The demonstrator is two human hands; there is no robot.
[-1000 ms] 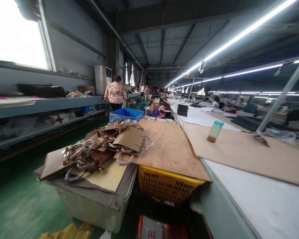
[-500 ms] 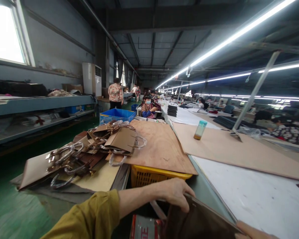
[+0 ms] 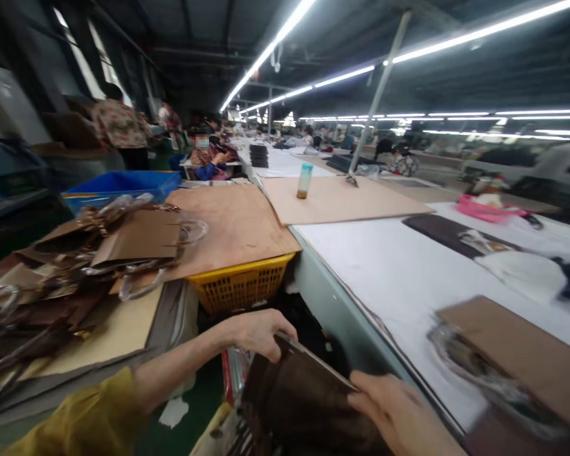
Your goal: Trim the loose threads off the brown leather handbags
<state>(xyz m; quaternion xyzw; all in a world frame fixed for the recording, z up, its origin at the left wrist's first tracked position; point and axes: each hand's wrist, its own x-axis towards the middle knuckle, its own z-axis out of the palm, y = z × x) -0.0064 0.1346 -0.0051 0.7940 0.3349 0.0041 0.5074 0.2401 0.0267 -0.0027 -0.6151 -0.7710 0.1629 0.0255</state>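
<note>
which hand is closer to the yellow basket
Left. The left hand grips the dark brown piece close in front of the yellow basket; the right hand is at the piece's other side, farther off.

Left hand (image 3: 261,332) curled in a grip, right hand (image 3: 399,411) blurred, seemingly likewise.

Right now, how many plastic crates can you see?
2. The blue crate sits far left behind the piled bags; the yellow crate sits under the plywood board, just beyond the left hand. Others may be hidden.
</note>
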